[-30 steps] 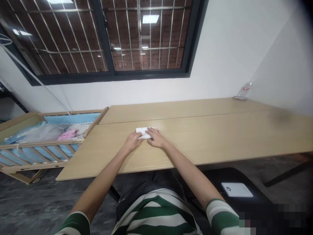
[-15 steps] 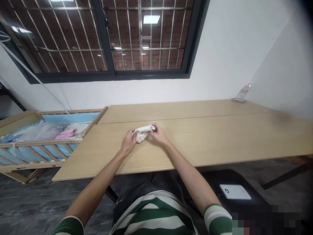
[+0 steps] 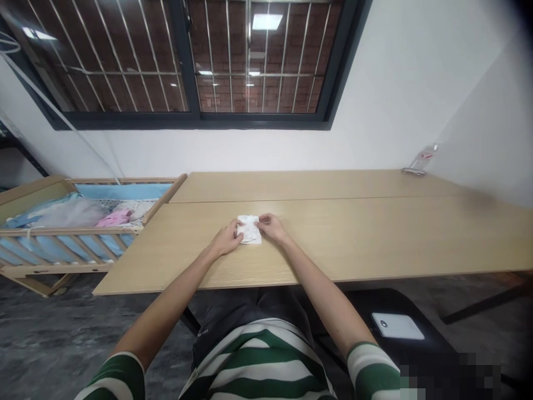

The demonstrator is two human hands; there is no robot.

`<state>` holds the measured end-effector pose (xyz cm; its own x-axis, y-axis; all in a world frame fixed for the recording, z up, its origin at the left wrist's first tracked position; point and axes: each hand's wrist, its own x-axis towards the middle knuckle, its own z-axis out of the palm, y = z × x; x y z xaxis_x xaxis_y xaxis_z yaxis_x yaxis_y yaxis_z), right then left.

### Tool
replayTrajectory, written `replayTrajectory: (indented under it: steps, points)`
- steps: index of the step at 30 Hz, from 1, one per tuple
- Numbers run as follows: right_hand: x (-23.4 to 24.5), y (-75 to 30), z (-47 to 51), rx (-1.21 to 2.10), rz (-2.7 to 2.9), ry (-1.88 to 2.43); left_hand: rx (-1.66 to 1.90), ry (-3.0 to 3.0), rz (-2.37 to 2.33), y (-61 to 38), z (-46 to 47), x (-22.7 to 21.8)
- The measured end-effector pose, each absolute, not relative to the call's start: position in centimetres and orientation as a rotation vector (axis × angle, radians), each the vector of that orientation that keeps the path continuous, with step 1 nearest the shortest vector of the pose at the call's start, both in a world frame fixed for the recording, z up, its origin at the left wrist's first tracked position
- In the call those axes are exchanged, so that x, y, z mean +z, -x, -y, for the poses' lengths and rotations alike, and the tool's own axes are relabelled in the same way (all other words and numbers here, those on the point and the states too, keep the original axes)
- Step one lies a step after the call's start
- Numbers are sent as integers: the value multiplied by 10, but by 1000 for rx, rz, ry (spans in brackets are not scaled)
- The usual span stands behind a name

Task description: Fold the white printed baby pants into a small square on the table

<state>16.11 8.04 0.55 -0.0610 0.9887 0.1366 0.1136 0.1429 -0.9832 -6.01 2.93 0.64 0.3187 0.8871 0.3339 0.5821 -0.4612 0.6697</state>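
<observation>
White cloth (image 3: 250,230), left hand (image 3: 226,240), right hand (image 3: 271,228) touching

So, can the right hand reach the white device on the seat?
Probably yes: the device lies uncovered on the seat beside the right arm. The right hand, on the cloth, need only pull back past the table edge.

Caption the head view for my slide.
Left hand and right hand touch a folded white cloth on the wooden table, crib alongside.

A plain room of a home or nursery is suggested: a wooden baby cot (image 3: 79,233) with blue bedding is placed at the left, beside long pale wooden tables (image 3: 375,233), under a barred window (image 3: 187,61).
</observation>
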Motion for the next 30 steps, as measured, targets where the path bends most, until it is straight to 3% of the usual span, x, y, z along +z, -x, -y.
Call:
replayTrajectory:
  steps: [12, 16, 20, 25, 30]
  points:
    - [2, -162, -80, 763, 1578, 1187, 875, -2345, -1504, 48, -6, 34]
    - [20, -162, -58, 439, 1942, 946, 887, -2471, -1599, 14, 35, 37]
    - [35, -152, -32, 235, 2374, 698, 657, -2553, -1909, -21, 73, 21]
    - [29, -141, -26, 315, 2699, 538, 460, -2464, -1975, -29, 84, 11]
    - [21, -144, -40, 470, 2695, 684, 426, -2457, -1999, -27, 83, 14]
